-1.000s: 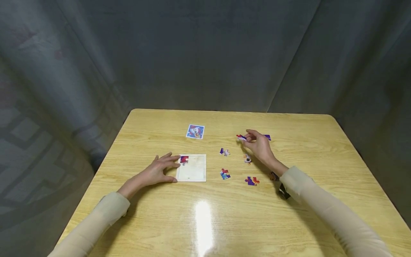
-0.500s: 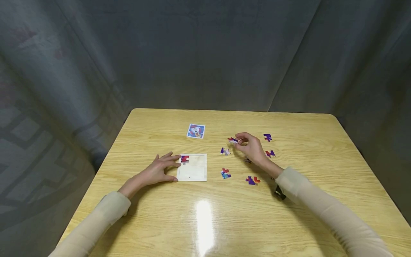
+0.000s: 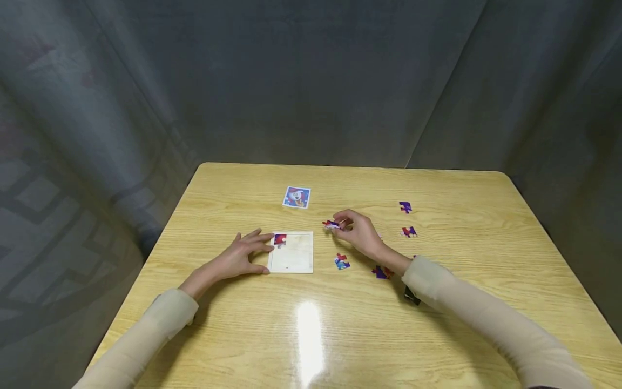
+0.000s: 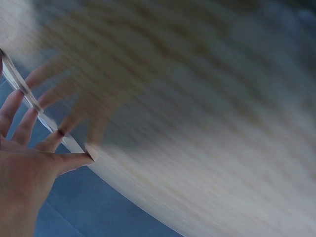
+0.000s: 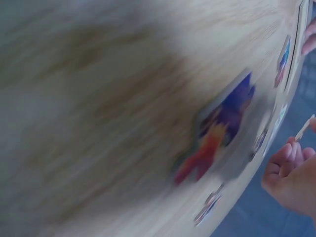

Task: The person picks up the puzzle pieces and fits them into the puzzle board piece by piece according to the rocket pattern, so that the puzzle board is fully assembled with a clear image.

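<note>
A white square puzzle tray [image 3: 297, 258] lies left of centre on the table, with a red and purple jigsaw piece [image 3: 280, 239] in its upper left corner. My left hand [image 3: 237, 259] rests at the tray's left side, fingers spread and fingertips touching its edge; the left wrist view shows this too. Between thumb and fingers, my right hand [image 3: 360, 235] pinches a red, purple and white jigsaw piece [image 3: 331, 224] above the table, right of the tray. That piece appears edge-on in the right wrist view. The right hand and forearm hide some loose pieces.
Loose jigsaw pieces lie to the right: a blue and red piece [image 3: 342, 261], an orange and purple one [image 3: 383, 272], a red and purple one [image 3: 408, 232] and a purple one [image 3: 405, 207]. A picture card [image 3: 297, 197] lies behind the tray. Dark curtains [image 3: 311, 81] surround the table.
My right hand has carried the pinched jigsaw piece left and nearer, toward the tray. Pieces at the far right have come into sight. My left hand stays at the tray.
</note>
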Motion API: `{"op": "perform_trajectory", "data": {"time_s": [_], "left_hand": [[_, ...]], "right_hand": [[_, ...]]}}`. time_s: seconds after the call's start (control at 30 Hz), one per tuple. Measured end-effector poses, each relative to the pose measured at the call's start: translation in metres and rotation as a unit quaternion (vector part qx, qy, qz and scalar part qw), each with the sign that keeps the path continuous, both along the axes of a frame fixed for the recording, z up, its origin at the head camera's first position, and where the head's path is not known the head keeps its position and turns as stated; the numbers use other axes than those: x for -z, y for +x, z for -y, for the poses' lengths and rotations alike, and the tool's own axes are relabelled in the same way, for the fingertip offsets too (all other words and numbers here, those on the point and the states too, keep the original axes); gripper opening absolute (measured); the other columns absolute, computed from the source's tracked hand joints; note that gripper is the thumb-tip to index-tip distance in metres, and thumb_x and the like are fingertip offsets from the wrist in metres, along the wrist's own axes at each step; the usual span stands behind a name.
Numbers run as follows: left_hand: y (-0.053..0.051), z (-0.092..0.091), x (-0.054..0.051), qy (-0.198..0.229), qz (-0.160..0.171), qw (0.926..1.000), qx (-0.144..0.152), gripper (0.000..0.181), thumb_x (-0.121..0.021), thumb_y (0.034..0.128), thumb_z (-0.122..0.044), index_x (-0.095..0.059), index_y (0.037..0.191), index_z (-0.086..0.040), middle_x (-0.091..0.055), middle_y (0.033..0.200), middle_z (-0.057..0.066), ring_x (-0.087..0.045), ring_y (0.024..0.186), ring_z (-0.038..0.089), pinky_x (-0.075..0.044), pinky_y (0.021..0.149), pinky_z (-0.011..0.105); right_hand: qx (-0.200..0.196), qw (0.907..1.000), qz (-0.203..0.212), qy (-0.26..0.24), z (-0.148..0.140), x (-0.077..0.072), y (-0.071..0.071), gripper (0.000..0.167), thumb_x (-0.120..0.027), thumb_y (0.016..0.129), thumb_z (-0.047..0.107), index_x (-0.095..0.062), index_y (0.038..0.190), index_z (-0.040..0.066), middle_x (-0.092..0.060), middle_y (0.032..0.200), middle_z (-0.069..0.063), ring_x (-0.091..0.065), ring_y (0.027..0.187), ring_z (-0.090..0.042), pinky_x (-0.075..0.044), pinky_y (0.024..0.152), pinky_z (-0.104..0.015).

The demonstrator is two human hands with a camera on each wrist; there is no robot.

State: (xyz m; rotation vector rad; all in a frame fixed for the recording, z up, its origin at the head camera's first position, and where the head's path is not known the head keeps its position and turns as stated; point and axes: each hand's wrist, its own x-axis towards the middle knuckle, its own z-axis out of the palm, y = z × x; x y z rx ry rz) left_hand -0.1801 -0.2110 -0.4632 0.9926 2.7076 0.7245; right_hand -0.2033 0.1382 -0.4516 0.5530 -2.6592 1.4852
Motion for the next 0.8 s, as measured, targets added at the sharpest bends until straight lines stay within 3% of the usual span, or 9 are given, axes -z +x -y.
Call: {"op": "perform_trajectory", "data": {"time_s": [0.37, 0.8], "left_hand": [[-0.001, 0.0, -0.002, 0.001, 0.004, 1.0, -0.005, 0.058, -0.078, 0.0779, -0.042, -0.065, 0.125, -0.012, -0.041, 0.15, 0.006, -0.021, 0.143, 0.038, -0.007, 0.104, 0.075], [0.0, -0.001, 0.0, 0.002, 0.004, 1.0, -0.002, 0.056, -0.078, 0.0778, -0.041, -0.065, 0.125, -0.013, -0.041, 0.15, 0.006, -0.022, 0.143, 0.038, -0.007, 0.103, 0.075]], "right_hand": [[-0.041, 0.9991, -0.011, 0.005, 0.033, -0.006, 0.0, 0.034, -0.072, 0.083, 0.003, -0.063, 0.114, -0.006, -0.067, 0.098, -0.012, -0.064, 0.084, -0.023, -0.053, 0.072, -0.03], [-0.082, 0.9963, -0.016, 0.02, 0.059, 0.0, 0.001, 0.032, -0.071, 0.081, -0.002, -0.063, 0.112, -0.007, -0.067, 0.102, -0.013, -0.063, 0.083, -0.02, -0.053, 0.072, -0.023]]}}
